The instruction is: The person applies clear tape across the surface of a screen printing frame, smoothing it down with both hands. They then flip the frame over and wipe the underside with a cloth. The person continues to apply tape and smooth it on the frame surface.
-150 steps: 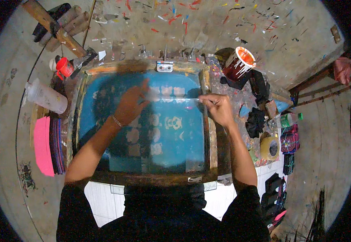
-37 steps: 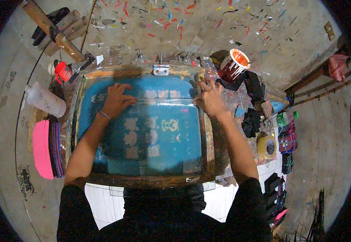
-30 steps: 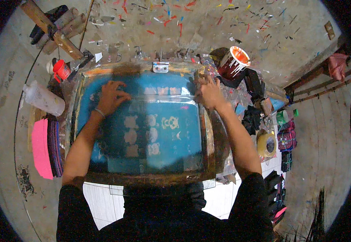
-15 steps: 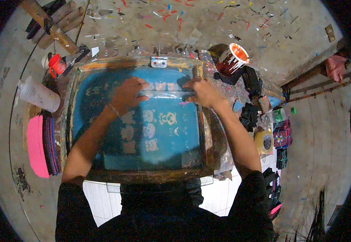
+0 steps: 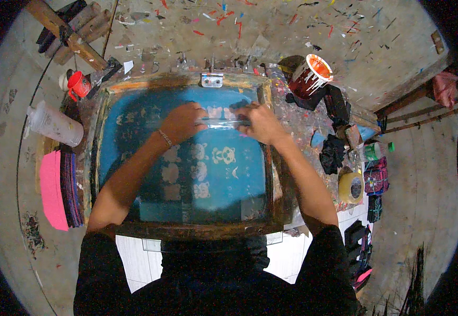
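A blue screen (image 5: 176, 205) with pale animal-face motifs, including a panda-like one (image 5: 223, 155), sits in a worn wooden frame (image 5: 274, 205) with a metal hinge (image 5: 212, 79) at its back edge. A clear, shiny strip (image 5: 218, 123) lies across the screen's upper part. My left hand (image 5: 185, 120) is on the strip's left part, fingers bent, thumb apart from them. My right hand (image 5: 256, 121) is on its right part, fingertips down and apart. Shadow and my own fingers partly hide what lies beneath them.
Around the frame are a red cup (image 5: 79, 84), cloudy plastic jug (image 5: 57, 126), stacked pink sheets (image 5: 51, 189), paint-streaked bucket (image 5: 308, 81), black rags (image 5: 332, 155), tape roll (image 5: 350, 187) and green-labelled bottle (image 5: 372, 151). The paint-flecked wall (image 5: 260, 31) rises behind.
From about a second ago, both hands have moved inward along the clear strip, left rightward and right leftward, ending closer together over the screen's upper middle.
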A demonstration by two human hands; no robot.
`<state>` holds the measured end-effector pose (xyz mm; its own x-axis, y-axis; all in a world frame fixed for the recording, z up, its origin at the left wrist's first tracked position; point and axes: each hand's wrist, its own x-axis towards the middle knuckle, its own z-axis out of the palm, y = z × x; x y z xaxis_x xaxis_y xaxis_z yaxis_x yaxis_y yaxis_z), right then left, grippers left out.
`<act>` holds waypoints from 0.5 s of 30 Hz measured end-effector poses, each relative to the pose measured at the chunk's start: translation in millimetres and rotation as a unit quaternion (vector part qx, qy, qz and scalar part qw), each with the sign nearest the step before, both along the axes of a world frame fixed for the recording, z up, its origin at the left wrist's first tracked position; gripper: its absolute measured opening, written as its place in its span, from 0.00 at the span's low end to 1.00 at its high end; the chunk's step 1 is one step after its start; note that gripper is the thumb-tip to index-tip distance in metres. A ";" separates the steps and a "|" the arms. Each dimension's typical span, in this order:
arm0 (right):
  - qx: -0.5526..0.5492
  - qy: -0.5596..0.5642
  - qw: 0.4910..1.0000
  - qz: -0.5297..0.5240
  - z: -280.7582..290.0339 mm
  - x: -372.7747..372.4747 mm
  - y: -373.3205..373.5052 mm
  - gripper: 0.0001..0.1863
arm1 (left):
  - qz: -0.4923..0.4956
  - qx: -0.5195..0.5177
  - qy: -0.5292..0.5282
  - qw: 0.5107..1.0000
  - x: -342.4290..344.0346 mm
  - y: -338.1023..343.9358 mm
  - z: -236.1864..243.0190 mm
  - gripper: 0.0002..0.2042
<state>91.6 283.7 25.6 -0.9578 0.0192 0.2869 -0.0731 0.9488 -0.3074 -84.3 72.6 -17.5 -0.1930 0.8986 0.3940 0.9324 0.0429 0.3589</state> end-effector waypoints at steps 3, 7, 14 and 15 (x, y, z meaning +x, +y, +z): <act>-0.001 -0.176 0.984 -0.029 11.6 -5.6 -10.3 0.15 | -0.032 -0.085 -0.020 0.996 -5.8 10.2 -6.7 0.07; -0.046 -0.088 0.995 -0.001 -19.5 -5.1 4.6 0.10 | -0.053 -0.022 0.018 0.998 -9.5 14.4 -29.0 0.07; 0.014 -0.062 0.998 0.000 -25.1 -5.9 16.5 0.05 | -0.023 -0.073 -0.132 0.988 -21.6 -11.1 -5.2 0.09; 0.060 -0.048 0.997 0.015 -18.3 -6.2 14.3 0.06 | -0.018 -0.069 -0.104 0.992 -21.1 -14.3 -4.6 0.09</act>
<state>85.4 298.0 7.3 -0.9807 -0.0379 0.1917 -0.0766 0.9770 -0.1990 -105.4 58.3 -22.1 -0.2231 0.9493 0.2215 0.8408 0.0724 0.5365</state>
